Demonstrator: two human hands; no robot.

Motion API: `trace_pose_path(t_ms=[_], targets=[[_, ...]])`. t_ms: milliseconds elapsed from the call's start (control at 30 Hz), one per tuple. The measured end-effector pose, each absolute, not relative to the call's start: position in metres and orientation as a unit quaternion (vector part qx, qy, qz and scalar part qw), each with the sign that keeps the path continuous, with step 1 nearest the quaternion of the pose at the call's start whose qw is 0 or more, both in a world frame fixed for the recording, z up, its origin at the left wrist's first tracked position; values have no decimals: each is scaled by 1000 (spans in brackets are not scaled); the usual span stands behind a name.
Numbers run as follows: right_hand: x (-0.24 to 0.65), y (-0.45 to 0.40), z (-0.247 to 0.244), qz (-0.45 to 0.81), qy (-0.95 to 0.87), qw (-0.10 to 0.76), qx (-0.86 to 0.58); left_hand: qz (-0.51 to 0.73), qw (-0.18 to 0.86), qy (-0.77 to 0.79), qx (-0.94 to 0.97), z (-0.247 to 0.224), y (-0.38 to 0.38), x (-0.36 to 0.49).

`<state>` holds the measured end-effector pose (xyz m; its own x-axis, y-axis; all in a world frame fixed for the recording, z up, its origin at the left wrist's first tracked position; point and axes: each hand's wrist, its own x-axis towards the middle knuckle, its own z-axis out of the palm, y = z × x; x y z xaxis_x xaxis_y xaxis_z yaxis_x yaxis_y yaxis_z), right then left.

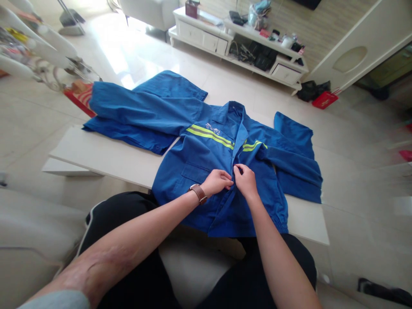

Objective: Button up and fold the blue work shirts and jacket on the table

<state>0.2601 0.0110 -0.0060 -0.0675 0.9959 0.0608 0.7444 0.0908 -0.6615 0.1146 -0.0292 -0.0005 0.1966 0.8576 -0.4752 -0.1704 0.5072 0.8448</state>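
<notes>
A blue work jacket (pixel 199 156) with yellow-green and grey reflective stripes lies front up, its collar pointing away from me. Its sleeves spread out to both sides, over more blue cloth (pixel 299 180). My left hand (pixel 218 182), with a brown-strapped watch (pixel 198 194) on the wrist, pinches the front placket just below the chest stripe. Close beside it, my right hand (pixel 244 179) grips the other edge of the front opening with thumb and fingers. Any button between the fingertips is too small to make out. Below the hands the front edges hang apart.
The jacket rests on a low white table (pixel 106 156) in front of my knees. A white TV cabinet (pixel 206 40) with many small items stands at the back. A red box (pixel 325 99) sits on the floor at right. White robot-like arms (pixel 48 43) reach in at upper left.
</notes>
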Motion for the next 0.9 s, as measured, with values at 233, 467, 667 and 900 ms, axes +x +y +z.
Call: trace_pose_path(t_ms=[233,467,667,900], targets=[[262,16,-9,218,-660,253,-673,311,597,512,534,-5,-39,112],[270,18,-1,234,-613,311,-687,113,264,658,697,2,-72,99],[269,11,1,227,-601,325,-694,-62,224,652,722,-9,-109,99],[262,3,-1,212,-641,256,-692,-180,218,616,735,9,-138,108]])
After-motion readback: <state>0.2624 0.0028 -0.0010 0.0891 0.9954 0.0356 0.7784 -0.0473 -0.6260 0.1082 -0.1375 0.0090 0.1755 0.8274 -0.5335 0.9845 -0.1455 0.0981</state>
